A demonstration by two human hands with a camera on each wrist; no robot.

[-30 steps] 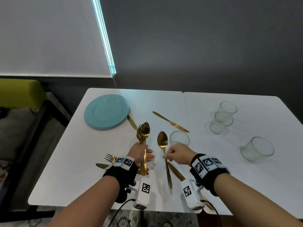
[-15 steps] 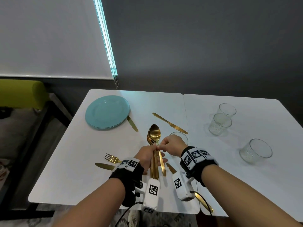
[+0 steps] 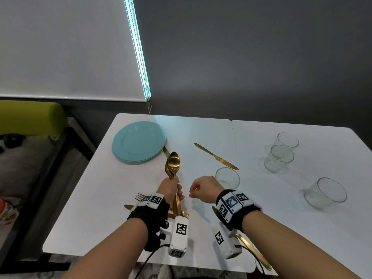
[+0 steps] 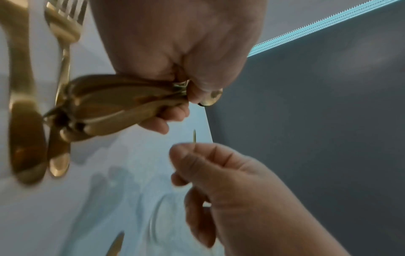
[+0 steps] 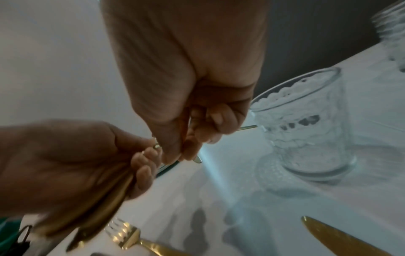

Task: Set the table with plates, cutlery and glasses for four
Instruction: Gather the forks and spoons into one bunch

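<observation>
- Nearest me, a gold knife [image 3: 254,251] lies at the near edge of the table [image 3: 96,198], partly under my right wrist.
- My left hand [image 3: 170,188] is clamped round a bundle of gold cutlery [image 3: 173,174], bowls pointing away from me. A spoon bowl is on top; fork tines show under it, though I cannot count the pieces.
- A second ago my right hand [image 3: 203,188] carried a single spoon toward that bundle. Half a second ago the two hands met over it. Now the spoon sits in the left grip and the right hand has drawn away, just beside the left.
- The right grip is loosely curled and holds nothing that I can make out.
- That hand-off tells me I am gathering the cutlery into one hand, probably before dealing it out to the places.
- Left of my left wrist a fork [image 3: 139,196] and another knife tip [image 3: 128,207] are on the table, not yet collected.
- Just beyond the right hand stands the closest glass [image 3: 227,177]; three more glasses [image 3: 278,161] are farther right, well apart from it.
- A third knife [image 3: 215,156] lies farther out, mid-table.
- At the far left the stack of blue plates [image 3: 138,141] is undistributed, so no place looks set so far.
</observation>
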